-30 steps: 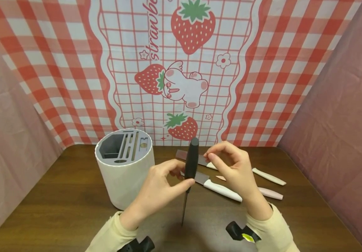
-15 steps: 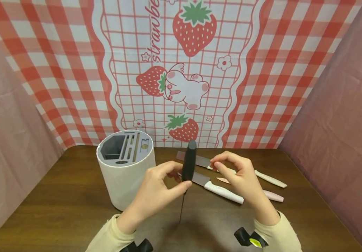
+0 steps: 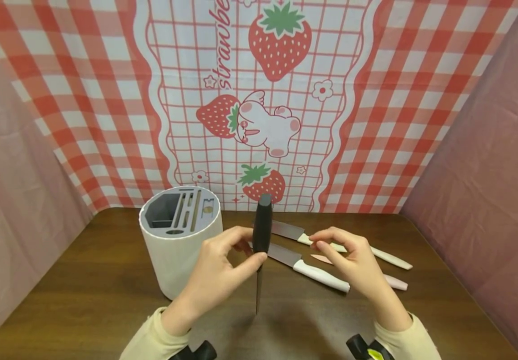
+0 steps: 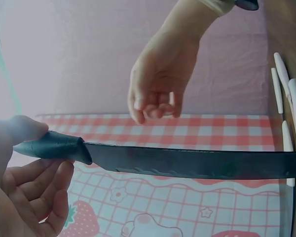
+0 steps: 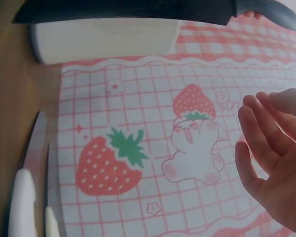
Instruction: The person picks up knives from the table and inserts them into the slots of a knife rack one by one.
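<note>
My left hand (image 3: 218, 267) pinches a knife by its black handle (image 3: 263, 225) between thumb and fingers. The handle points up and the dark blade (image 4: 197, 163) hangs down, edge-on in the head view. To its right, my right hand (image 3: 353, 257) holds nothing; its fingers are loosely bent above knives on the table. Nearest below the hands lies a broad-bladed knife with a white handle (image 3: 322, 276). Behind it is another broad blade (image 3: 288, 230) with a cream handle. A pink-handled knife (image 3: 396, 283) and a cream handle (image 3: 391, 258) are partly hidden by my right hand.
A round white knife block (image 3: 182, 265) with a grey slotted top stands on the wooden table (image 3: 74, 280), left of the held knife. Behind the table hangs a red-checked strawberry cloth (image 3: 268, 125). Pink cloth (image 3: 479, 150) closes off both sides.
My left hand and the black-handled knife have shifted slightly left. My right hand has drawn away to the right and lower, uncovering more of the knives behind.
</note>
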The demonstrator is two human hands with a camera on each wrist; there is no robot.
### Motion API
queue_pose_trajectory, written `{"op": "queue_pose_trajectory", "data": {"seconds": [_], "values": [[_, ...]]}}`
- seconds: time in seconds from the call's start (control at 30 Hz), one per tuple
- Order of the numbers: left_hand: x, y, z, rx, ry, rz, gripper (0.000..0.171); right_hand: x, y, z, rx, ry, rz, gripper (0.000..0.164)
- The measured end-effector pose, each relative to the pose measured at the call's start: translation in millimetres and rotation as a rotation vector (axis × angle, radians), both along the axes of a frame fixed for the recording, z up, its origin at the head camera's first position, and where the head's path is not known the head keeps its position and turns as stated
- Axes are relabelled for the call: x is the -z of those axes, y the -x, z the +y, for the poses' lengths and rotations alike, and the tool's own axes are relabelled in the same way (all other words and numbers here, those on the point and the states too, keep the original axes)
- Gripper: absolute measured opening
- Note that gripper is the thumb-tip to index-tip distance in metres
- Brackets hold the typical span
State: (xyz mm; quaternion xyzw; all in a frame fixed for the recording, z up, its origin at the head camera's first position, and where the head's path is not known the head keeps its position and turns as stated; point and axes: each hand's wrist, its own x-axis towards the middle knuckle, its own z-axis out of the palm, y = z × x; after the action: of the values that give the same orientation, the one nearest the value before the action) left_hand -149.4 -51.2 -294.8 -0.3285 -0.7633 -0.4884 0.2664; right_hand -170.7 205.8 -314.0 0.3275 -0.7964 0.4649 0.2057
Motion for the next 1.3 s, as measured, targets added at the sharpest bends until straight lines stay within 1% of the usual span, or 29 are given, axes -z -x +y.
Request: {"op": "queue_pose_trajectory", "data": {"seconds": [0.17, 0.3, 0.4, 0.5, 0.7, 0.77, 0.83, 0.93, 1.0, 1.17, 1.3], "values": [[-1.6, 0.3, -3, -0.01, -0.025, 0.044, 0.021, 9.4, -1.3, 6, 0.029, -0.103, -0.011, 0.023], [-3.0, 0.5, -5, -0.003, -0.054, 0.059, 0.022, 16.7, -2.1, 13, 0.023, -0.155, -0.049, 0.022], [-4.7, 0.5, -7, -0.002, -0.071, 0.082, 0.022, 20.8, -2.7, 18, 0.054, -0.199, -0.038, 0.022], [-6.5, 0.8, -9, -0.016, -0.067, 0.095, 0.023, 24.3, -4.0, 23, 0.09, -0.227, -0.019, 0.022], [-8.1, 0.9, -11, -0.068, -0.046, 0.111, 0.024, 31.2, -9.0, 28, 0.131, -0.241, -0.023, 0.023], [-8.9, 1.0, -13, -0.081, -0.046, 0.122, 0.024, 34.0, -10.8, 30, 0.146, -0.241, -0.03, 0.024], [-9.8, 1.4, -14, -0.09, -0.048, 0.148, 0.025, 37.0, -12.7, 31, 0.154, -0.231, -0.055, 0.023], [-11.5, 0.6, -17, -0.109, -0.049, 0.185, 0.026, 41.9, -15.0, 33, 0.136, -0.218, -0.093, 0.022], [-12.9, -0.3, -19, -0.116, -0.05, 0.194, 0.026, 44.5, -15.9, 33, 0.113, -0.216, -0.108, 0.021], [-18.0, -2.9, -23, -0.126, -0.07, 0.17, 0.024, 46.4, -16.4, 32, 0.103, -0.231, -0.085, 0.021], [-21.4, -3.9, -25, -0.123, -0.114, 0.189, 0.023, 45.5, -15.9, 33, 0.095, -0.24, -0.077, 0.021]]}}
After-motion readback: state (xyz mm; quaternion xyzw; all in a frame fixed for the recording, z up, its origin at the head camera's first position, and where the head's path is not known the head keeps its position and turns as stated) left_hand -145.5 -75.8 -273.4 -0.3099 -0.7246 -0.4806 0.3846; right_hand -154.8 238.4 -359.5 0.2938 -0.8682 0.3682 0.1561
